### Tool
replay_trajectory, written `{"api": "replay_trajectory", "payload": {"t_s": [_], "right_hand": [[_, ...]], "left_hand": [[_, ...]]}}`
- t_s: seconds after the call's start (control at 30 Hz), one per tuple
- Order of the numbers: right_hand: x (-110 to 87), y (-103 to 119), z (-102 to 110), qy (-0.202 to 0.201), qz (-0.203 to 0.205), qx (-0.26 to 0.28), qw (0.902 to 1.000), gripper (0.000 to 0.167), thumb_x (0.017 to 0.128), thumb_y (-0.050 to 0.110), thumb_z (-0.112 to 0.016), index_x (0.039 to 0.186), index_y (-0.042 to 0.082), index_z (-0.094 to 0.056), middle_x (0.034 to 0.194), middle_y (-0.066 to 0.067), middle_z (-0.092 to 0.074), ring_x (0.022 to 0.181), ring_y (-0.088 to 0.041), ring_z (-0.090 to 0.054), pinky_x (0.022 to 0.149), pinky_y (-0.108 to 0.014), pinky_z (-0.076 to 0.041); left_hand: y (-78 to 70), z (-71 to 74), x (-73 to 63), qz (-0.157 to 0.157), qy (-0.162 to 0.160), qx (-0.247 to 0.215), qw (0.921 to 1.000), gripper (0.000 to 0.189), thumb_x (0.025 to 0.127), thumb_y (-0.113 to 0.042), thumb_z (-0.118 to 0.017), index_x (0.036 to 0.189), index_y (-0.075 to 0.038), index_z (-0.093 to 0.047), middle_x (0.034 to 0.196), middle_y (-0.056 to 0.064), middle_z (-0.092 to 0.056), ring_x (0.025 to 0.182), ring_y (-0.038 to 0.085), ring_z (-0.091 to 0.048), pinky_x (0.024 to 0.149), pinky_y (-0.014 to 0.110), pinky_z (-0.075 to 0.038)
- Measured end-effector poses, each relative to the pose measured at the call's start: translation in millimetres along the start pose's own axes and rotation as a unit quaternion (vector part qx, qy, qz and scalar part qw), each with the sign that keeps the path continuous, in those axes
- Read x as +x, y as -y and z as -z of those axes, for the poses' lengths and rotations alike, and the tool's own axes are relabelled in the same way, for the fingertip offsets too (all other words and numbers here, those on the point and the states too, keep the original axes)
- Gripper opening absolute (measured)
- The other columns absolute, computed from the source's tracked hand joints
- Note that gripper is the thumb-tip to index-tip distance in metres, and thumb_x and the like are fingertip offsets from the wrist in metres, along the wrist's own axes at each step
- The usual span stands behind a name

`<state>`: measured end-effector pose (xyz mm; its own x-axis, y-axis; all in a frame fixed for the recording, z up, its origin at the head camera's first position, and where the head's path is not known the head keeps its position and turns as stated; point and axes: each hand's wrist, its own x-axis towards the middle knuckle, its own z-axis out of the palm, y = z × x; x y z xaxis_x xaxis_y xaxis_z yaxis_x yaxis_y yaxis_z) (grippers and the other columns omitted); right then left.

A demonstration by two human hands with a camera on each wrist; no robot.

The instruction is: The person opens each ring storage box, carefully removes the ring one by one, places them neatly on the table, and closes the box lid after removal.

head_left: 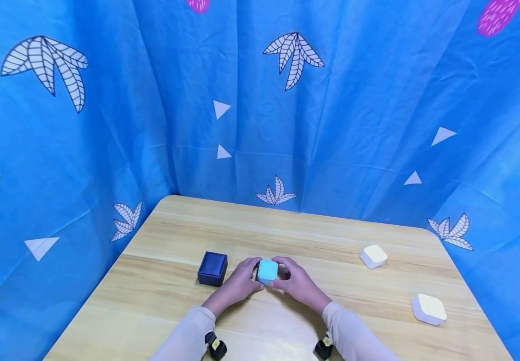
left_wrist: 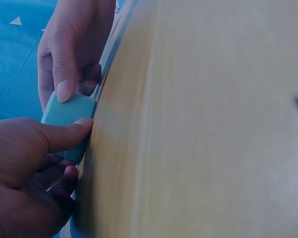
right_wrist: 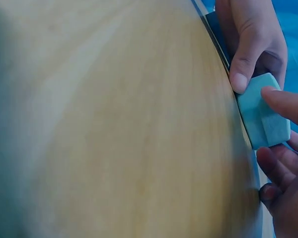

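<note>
A small turquoise box [head_left: 267,269] with rounded corners sits at the middle of the wooden table, between both hands. My left hand [head_left: 242,281] holds its left side, thumb at the near edge and forefinger at the far edge. From the other side, my right hand [head_left: 299,284] grips it the same way. In the left wrist view the left thumb [left_wrist: 69,135] presses on the turquoise box [left_wrist: 68,111]. The right wrist view shows the box's face [right_wrist: 263,116] with both thumbs against it. Just left of the left hand stands a dark blue box [head_left: 212,268].
Two white rounded boxes lie on the right part of the table: one farther back [head_left: 373,256], another nearer the right edge [head_left: 428,309]. A blue patterned curtain [head_left: 250,125] hangs behind and along the sides of the wooden table [head_left: 151,311]. Black wrist cameras [head_left: 216,347] sit below the sleeves.
</note>
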<state>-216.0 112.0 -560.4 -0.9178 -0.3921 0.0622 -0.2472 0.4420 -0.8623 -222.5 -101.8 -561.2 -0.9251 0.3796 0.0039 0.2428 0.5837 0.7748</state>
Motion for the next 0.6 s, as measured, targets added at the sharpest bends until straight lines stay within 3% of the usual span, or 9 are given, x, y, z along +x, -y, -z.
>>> {"api": "replay_trajectory", "payload": {"t_s": [0.2,0.43,0.6], "right_hand": [[0.8,-2.4,2.8,0.001,-0.011,0.005,0.9999,0.065,0.086,0.034,-0.08,0.143,0.015,-0.054,0.14,-0.012,-0.057,0.096,-0.019,-0.061,0.073,-0.027,-0.056],[3.2,-6.5,5.8,0.006,-0.01,0.02,0.9997,0.06,0.087,0.034,-0.079,0.141,0.019,-0.057,0.138,-0.01,-0.059,0.09,-0.017,-0.061,0.07,-0.027,-0.056],[5.6,-7.6,6.7,0.017,-0.005,0.039,0.9991,0.058,0.089,0.029,-0.078,0.141,0.016,-0.057,0.139,-0.013,-0.059,0.098,-0.02,-0.065,0.077,-0.026,-0.057]], "left_hand": [[-0.2,-0.5,1.3,0.003,-0.001,0.003,1.0,0.07,0.083,-0.01,-0.081,0.144,0.002,-0.048,0.136,0.018,-0.056,0.111,0.028,-0.057,0.094,0.046,-0.052],[-2.0,-0.2,2.5,0.011,0.002,0.001,0.9999,0.069,0.085,-0.012,-0.08,0.145,0.001,-0.048,0.14,0.018,-0.055,0.13,0.036,-0.05,0.108,0.052,-0.045],[-1.4,0.6,3.7,0.014,0.004,0.0,0.9999,0.07,0.085,-0.012,-0.081,0.144,0.001,-0.048,0.141,0.018,-0.055,0.133,0.037,-0.049,0.111,0.053,-0.042]]}}
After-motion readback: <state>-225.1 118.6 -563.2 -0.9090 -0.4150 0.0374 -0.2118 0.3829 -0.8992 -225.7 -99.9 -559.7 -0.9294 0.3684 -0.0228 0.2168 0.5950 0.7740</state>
